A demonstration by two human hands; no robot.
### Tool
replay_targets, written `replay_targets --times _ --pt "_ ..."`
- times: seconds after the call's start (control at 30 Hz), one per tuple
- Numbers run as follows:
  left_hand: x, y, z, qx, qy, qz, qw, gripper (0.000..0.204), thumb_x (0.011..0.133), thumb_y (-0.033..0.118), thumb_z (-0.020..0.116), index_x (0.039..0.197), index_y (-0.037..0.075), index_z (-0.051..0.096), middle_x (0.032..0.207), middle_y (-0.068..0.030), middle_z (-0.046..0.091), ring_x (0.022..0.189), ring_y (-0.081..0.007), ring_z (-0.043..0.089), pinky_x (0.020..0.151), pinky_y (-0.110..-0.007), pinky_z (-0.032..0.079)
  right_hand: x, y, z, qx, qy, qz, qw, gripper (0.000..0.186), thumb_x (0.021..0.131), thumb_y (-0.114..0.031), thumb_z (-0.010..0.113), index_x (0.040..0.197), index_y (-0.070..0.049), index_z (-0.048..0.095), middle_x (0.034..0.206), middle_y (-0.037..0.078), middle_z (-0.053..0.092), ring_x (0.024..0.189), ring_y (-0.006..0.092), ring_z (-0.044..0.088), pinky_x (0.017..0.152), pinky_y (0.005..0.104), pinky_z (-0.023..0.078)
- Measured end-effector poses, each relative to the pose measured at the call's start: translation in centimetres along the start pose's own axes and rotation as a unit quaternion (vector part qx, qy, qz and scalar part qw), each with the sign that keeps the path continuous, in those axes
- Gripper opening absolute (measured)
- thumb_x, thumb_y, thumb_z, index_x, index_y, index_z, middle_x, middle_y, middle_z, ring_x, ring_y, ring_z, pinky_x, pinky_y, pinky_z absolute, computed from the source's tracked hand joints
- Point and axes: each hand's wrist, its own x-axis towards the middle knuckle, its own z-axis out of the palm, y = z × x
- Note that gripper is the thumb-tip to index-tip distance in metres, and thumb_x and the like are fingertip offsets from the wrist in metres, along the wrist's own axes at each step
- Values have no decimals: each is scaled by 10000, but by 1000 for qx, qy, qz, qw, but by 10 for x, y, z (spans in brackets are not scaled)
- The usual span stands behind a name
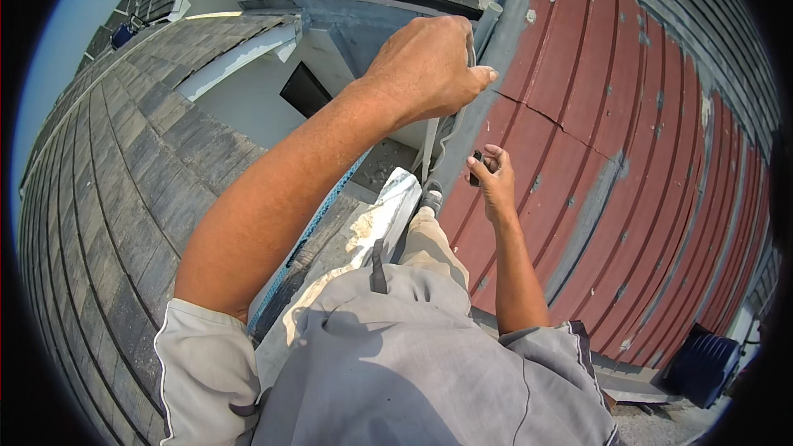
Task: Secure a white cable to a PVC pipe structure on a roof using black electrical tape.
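Head view | our raised left hand [434,66] clutched a pale strap [429,149] that hung beside the red roof [570,107], probably to hold its slack up | our right hand [496,184], apart above that roof, pinched a small black object [475,170], likely for control

Hard sunlight falls, as I watch from afar, across a red ribbed roof [652,157], patched grey, at right and a weathered grey tiled roof [124,140] at left. Between them I see a white wall [239,111] bearing a dark rectangle [305,91]; blue sky [87,8] shows upper left.
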Motion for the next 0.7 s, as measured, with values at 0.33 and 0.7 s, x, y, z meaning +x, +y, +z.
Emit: replay_targets --times 0.33,0.7 --pt "-1 -44 120 -83 13 -215 973 614 910 224 754 1389 -78 517 1384 -326 578 1277 -406 608 1067 -451 494 52 17 -15 -33 37 -23 998 556 988 -143 584 1533 -127 479 1022 48 611 804 120 604 647 303 557" --pt "-16 -176 244 -346 142 -249 893 783 925 161 749 1585 6 359 1537 -243 500 1224 -294 639 989 -378 541 125 55 54 -237 -50 -184 953 676 995 -132 579 1630 -130 346 1567 245 451 1459 396 448 1198 440 379"
